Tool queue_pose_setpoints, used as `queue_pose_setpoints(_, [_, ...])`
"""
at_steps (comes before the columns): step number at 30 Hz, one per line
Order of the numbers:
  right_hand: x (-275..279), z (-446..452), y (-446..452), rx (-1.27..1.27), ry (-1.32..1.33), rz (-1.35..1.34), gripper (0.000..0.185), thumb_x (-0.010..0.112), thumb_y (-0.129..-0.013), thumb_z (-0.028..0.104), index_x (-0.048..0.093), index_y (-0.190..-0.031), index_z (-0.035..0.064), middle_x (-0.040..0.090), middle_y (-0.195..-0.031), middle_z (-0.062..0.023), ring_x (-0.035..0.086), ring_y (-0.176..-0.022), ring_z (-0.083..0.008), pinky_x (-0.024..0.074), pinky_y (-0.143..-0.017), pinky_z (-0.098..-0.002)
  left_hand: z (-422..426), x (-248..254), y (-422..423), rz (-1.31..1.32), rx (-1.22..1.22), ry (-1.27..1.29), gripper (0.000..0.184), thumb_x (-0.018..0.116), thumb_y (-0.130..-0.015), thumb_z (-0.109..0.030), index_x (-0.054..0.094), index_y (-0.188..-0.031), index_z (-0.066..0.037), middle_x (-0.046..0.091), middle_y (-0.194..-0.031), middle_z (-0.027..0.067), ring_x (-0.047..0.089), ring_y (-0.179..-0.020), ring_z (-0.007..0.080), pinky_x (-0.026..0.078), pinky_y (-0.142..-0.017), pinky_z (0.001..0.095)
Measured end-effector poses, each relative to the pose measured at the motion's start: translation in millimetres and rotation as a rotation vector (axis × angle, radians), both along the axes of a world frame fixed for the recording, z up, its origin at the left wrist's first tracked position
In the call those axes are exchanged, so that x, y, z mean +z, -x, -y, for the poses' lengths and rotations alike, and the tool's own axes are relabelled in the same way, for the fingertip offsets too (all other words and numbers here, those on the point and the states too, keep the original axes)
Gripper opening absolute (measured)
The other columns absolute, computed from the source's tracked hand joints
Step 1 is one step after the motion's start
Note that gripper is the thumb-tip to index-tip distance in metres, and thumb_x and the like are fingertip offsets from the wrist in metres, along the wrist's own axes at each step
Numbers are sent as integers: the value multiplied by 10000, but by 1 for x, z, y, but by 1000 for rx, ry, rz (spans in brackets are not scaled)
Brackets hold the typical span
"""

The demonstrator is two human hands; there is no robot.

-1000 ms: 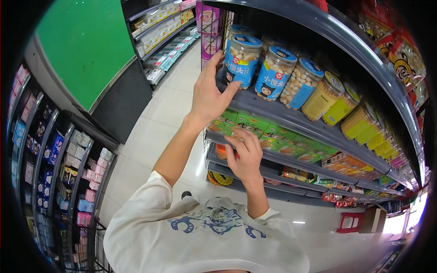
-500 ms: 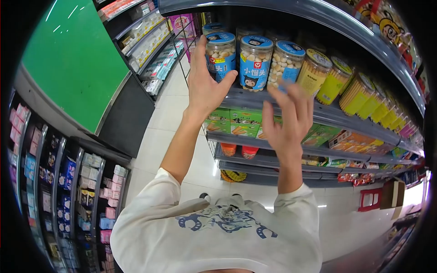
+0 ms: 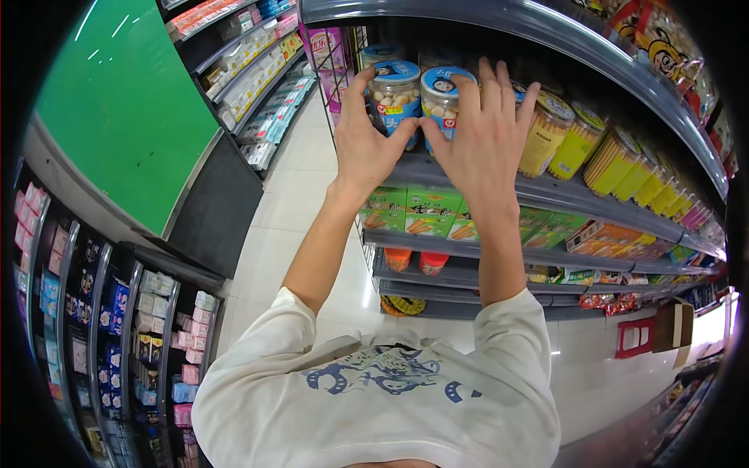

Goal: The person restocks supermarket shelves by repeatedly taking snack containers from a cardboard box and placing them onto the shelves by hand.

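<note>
Two blue-lidded jars (image 3: 396, 72) at the left end of a store shelf (image 3: 562, 191) appear at a steadying step: left hand (image 3: 368, 152) curved around one, right hand (image 3: 485, 160) spread over another, firmness of either grip unclear. Shifting them calls for even pressure.

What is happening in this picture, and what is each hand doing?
A person reaches with both hands to jars on a store shelf. The left hand is spread around the front left blue-lidded jar. The right hand is spread before the jar beside it, partly hiding it. Both jars stand upright; whether either is gripped is unclear.
</note>
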State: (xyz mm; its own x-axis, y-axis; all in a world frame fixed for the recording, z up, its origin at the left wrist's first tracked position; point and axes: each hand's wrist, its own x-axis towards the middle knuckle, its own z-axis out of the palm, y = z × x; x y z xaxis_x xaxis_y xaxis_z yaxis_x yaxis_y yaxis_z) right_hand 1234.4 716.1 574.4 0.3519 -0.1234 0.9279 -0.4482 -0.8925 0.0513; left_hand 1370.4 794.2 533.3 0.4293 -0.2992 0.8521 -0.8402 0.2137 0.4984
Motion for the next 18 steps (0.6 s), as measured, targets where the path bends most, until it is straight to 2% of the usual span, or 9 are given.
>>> queue_pose_setpoints(6, [-13, -5, 1, 291, -45, 115, 493, 819, -579, 160, 569, -992, 60, 545, -1211, -203, 543, -1112, -340, 329, -1043, -557, 0, -16, -1, -2, -87, 179, 806, 781, -662, -69, 326, -1326, -19, 497, -1219, 186, 552, -1096, 287, 458, -921, 376])
queue_pose_setpoints(7, [-16, -6, 1, 340, -41, 138, 489, 819, -568, 130, 570, -983, 66, 546, -1207, -202, 554, -1098, -335, 355, -1031, -550, 0, -20, -2, 1, -105, 218, 824, 783, -661, -60, 308, -1335, -24, 492, -1218, 183, 547, -1100, 282, 455, -924, 377])
queue_pose_setpoints(8, [-20, -8, 2, 407, -22, 166, 475, 803, -565, 59, 580, -984, 78, 547, -1203, -199, 551, -1096, -347, 410, -993, -545, 0, -26, -6, 14, -115, 248, 918, 804, -640, -59, 248, -1369, -26, 481, -1211, 180, 540, -1099, 279, 446, -936, 381])
queue_pose_setpoints(11, [-44, -9, -1, 589, 70, 260, 457, 783, -587, 17, 591, -997, 78, 547, -1205, -194, 547, -1095, -363, 434, -980, -527, -9, -32, 5, 141, -39, 358, 974, 826, -618, -73, 228, -1386, -19, 483, -1191, 177, 542, -1092, 277, 445, -936, 379])
queue_pose_setpoints(12, [-52, -7, 3, 632, 122, 239, 469, 777, -617, -2, 586, -1039, 74, 530, -1237, -203, 531, -1131, -385, 455, -967, -501, -12, -39, 3, 213, 34, 337, 1027, 846, -595, -83, 212, -1400, -20, 469, -1202, 186, 535, -1105, 301, 456, -923, 393])
queue_pose_setpoints(15, [-78, -7, 13, 798, 55, 337, 481, 766, -668, 6, 563, -1100, 68, 504, -1274, -226, 532, -1145, -400, 455, -967, -490, -30, -45, 22, 332, 140, 329, 1035, 845, -587, -66, 212, -1406, -37, 458, -1212, 194, 534, -1107, 330, 467, -902, 409])
queue_pose_setpoints(16, [-87, -7, 17, 852, 37, 377, 588, 752, -719, 37, 493, -1247, 68, 480, -1299, -245, 543, -1132, -420, 445, -972, -507, -40, -47, 32, 392, 200, 306, 1040, 843, -603, -51, 199, -1419, -71, 425, -1227, 205, 545, -1084, 367, 498, -881, 438])
queue_pose_setpoints(18, [-93, -11, 36, 945, 10, 312, 661, 748, -742, 69, 427, -1320, 57, 488, -1289, -247, 556, -1114, -418, 438, -971, -529, -44, -57, 46, 481, 221, 398, 1050, 878, -587, -103, 203, -1388, -42, 408, -1225, 192, 566, -1070, 367, 516, -888, 428])
